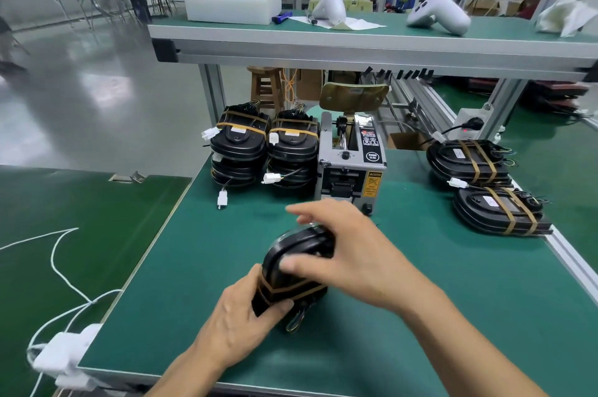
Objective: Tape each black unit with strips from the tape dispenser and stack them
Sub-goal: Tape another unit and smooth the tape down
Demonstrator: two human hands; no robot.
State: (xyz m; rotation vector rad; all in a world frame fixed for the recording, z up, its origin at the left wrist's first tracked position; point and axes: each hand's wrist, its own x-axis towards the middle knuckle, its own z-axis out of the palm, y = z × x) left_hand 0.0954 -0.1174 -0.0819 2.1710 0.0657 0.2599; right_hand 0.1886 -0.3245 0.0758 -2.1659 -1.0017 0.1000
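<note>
A black unit [293,262], banded with brown tape, is held on edge above the green worktop [420,315]. It is gripped low by the left hand [241,315] and clasped on top by the right hand [343,254].

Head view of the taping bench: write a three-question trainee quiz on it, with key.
1. True or false: both hands, left and right, hold the black oval plastic unit with one brown tape strip round it.
2. Which stands left of the grey box-shaped tape dispenser? A) two stacks of taped black units B) a white handheld controller C) a wooden stool
3. Fill in: right of the dispenser lie ___ taped black units on the green table mat.

Key: 1 true; 2 A; 3 two.
</note>
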